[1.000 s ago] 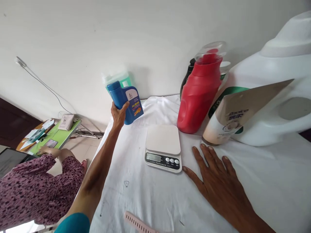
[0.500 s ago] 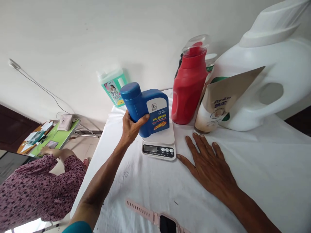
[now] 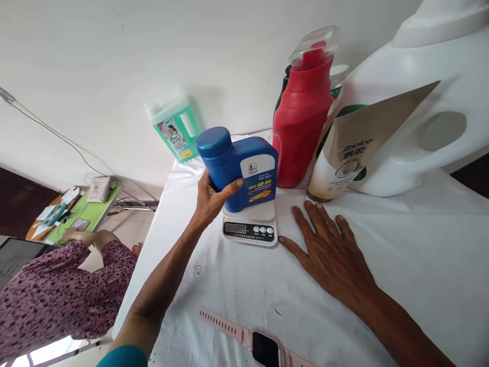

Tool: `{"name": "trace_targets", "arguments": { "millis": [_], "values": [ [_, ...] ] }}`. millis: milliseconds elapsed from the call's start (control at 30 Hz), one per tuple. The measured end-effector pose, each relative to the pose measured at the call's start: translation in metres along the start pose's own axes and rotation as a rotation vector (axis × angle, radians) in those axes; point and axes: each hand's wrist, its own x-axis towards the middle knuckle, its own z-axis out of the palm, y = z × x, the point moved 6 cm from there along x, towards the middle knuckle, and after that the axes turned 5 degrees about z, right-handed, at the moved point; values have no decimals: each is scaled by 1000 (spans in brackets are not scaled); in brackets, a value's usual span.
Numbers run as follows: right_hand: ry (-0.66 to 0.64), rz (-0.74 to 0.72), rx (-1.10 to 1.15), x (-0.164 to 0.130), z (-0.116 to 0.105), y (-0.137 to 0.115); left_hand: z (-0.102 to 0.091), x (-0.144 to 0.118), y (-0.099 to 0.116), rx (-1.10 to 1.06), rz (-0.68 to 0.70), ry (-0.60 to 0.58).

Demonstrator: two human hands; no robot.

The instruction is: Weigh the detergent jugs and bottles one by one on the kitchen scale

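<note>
My left hand is wrapped round the neck side of a blue motor oil bottle, thumb across its front. The bottle is over the platform of a white kitchen scale; whether its base rests fully there I cannot tell. The scale's small display shows no readable figures. My right hand lies flat on the white cloth with fingers spread, its thumb tip beside the scale's right corner. Just beyond its fingertips stands a beige and white Rejoice tube.
A red bottle with a clear cap and a big white jug stand at the back right. A green Pao dudu bottle is at the back left, a pink watch in front. A seated person is at left.
The blue bottle in my left hand has shifted slightly right over the scale. My right hand stays flat on the cloth. The view has moved a little.
</note>
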Motion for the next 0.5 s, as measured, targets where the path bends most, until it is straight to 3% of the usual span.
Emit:
{"name": "trace_targets", "arguments": {
  "millis": [133,233,400,500],
  "values": [
    [-11,14,0,0,1,0,-4,-1,3,-2,41,-99],
    [-24,19,-2,0,2,1,-19,-6,-5,7,83,-87],
    [-49,18,-25,-7,-1,3,-56,-32,-56,113,-105,81],
    [-49,7,-40,-21,-12,6,-71,-46,-79,227,-123,127]
  ]
}}
